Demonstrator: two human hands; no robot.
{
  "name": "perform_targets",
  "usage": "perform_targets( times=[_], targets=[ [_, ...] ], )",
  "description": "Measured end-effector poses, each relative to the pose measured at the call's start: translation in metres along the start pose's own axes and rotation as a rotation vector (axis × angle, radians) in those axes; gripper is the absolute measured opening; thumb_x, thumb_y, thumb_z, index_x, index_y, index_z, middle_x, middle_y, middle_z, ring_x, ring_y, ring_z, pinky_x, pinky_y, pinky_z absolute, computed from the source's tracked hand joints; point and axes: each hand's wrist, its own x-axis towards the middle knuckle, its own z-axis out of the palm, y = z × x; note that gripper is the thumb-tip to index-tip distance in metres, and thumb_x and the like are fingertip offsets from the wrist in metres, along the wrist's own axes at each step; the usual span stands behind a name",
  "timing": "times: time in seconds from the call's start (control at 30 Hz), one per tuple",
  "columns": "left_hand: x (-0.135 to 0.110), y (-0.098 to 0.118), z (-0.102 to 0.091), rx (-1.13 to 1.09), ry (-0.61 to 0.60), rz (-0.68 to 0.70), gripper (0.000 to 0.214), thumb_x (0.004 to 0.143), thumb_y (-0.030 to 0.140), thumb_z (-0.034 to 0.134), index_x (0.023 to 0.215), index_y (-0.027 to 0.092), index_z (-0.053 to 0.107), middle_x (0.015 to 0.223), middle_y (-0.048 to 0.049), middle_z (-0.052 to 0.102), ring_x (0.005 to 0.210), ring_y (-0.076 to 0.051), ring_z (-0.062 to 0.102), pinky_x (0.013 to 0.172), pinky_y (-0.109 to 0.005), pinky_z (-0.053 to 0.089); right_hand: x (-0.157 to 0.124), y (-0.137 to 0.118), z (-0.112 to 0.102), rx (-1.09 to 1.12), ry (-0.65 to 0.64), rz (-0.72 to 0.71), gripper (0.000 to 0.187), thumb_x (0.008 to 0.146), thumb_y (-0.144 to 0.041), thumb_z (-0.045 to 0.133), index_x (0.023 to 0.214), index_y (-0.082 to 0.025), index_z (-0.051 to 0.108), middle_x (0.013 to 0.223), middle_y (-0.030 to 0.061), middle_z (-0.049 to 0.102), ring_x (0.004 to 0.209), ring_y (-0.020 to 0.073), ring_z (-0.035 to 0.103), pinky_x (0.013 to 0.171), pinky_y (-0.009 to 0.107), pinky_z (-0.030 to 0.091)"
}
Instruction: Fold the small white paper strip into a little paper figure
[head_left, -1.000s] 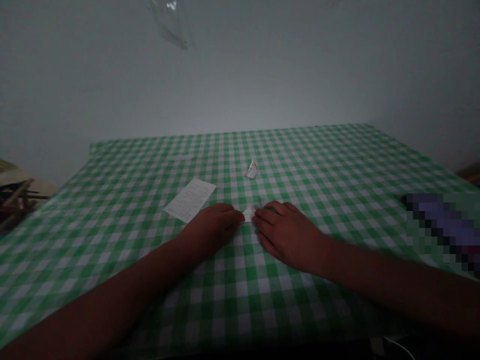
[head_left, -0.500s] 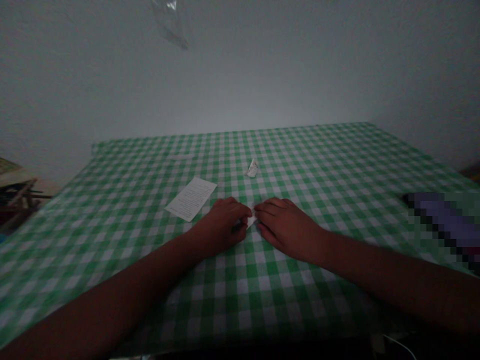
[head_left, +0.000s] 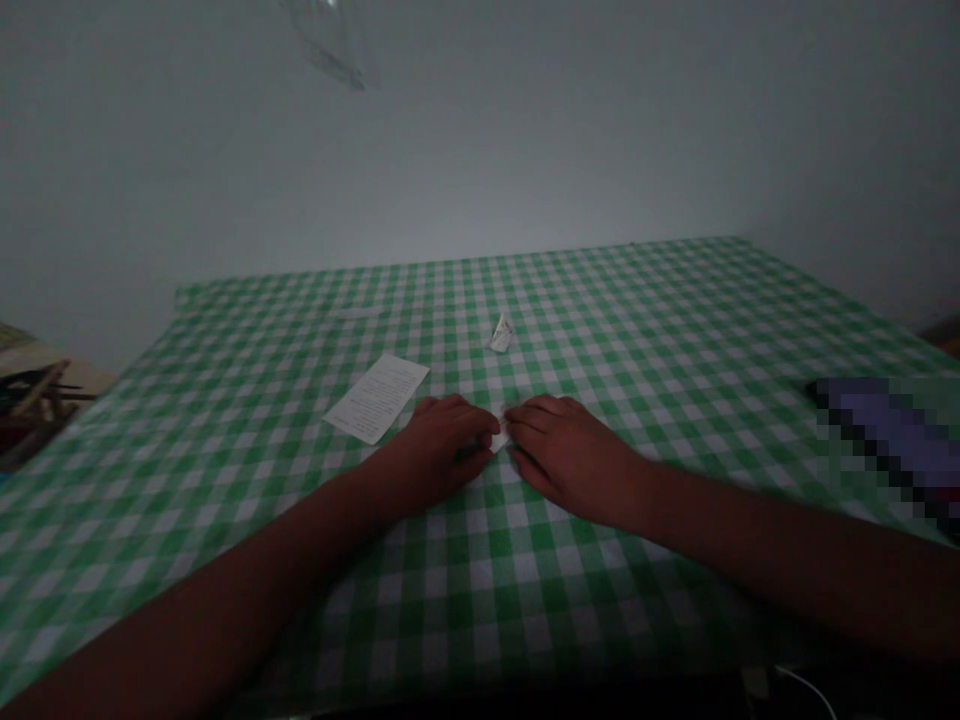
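Observation:
My left hand [head_left: 439, 450] and my right hand [head_left: 570, 455] meet fingertip to fingertip at the middle of a table under a green and white checked cloth [head_left: 225, 480]. Between the fingertips a small white folded piece of paper [head_left: 500, 437] shows only as a sliver. Both hands pinch it, with fingers curled and pressed down on the cloth. Most of the piece is hidden by my fingers.
A printed white slip of paper [head_left: 377, 397] lies flat to the left of my hands. A small crumpled white scrap [head_left: 501, 334] sits farther back. A blurred purple object [head_left: 892, 440] lies at the right edge. Wooden clutter [head_left: 30, 385] stands beyond the table's left side.
My hands have drawn closer together over the small paper, so less of it shows now. The camera view has shifted slightly.

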Motion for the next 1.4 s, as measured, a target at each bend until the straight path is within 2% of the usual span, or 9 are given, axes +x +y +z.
perform_targets(
  times=[0.33,0.6,0.87,1.2,1.4],
  targets=[
    [0.007,0.003,0.011,0.206,0.017,0.014,0.022,0.095,0.015,0.046,0.113,0.017,0.058,0.104,-0.0081,0.067,0.102,-0.025,0.056,0.090,-0.043,0.039,0.002,-0.003,-0.002,-0.003,-0.004,0.005,0.027,0.098,-0.025,0.047,0.112,-0.012,0.067,0.115,0.0139,0.067,0.111,0.0279,0.055,0.095,0.046,0.045],
    [0.003,0.009,-0.003,0.184,-0.079,0.011,0.022,0.090,0.012,0.050,0.110,0.019,0.057,0.110,-0.0078,0.067,0.108,-0.025,0.055,0.092,-0.043,0.038,0.002,-0.002,-0.002,-0.005,-0.014,0.016,0.026,0.097,-0.025,0.050,0.110,-0.012,0.067,0.120,0.0134,0.066,0.113,0.0280,0.055,0.097,0.047,0.045],
    [0.007,0.009,0.003,0.192,-0.018,-0.027,0.017,0.092,0.015,0.051,0.107,0.019,0.058,0.102,-0.0053,0.069,0.102,-0.025,0.059,0.090,-0.043,0.036,0.003,-0.003,-0.002,-0.012,-0.008,0.006,0.027,0.097,-0.026,0.049,0.110,-0.012,0.067,0.117,0.0139,0.067,0.111,0.0283,0.055,0.096,0.047,0.045],
    [0.005,0.014,-0.008,0.150,-0.094,-0.034,0.018,0.088,0.017,0.058,0.106,0.020,0.058,0.109,-0.0055,0.068,0.109,-0.026,0.057,0.090,-0.043,0.034,0.003,-0.003,-0.005,0.007,-0.028,0.014,0.026,0.097,-0.026,0.050,0.112,-0.012,0.066,0.117,0.0126,0.067,0.112,0.0272,0.055,0.096,0.045,0.044],
    [0.005,0.007,-0.010,0.047,-0.110,-0.039,0.018,0.091,0.020,0.057,0.108,0.020,0.059,0.110,-0.0038,0.068,0.109,-0.024,0.058,0.093,-0.042,0.033,0.003,-0.003,-0.006,-0.002,-0.040,0.018,0.025,0.097,-0.024,0.051,0.112,-0.012,0.067,0.118,0.0125,0.067,0.112,0.0276,0.055,0.097,0.045,0.043]
  ],
)
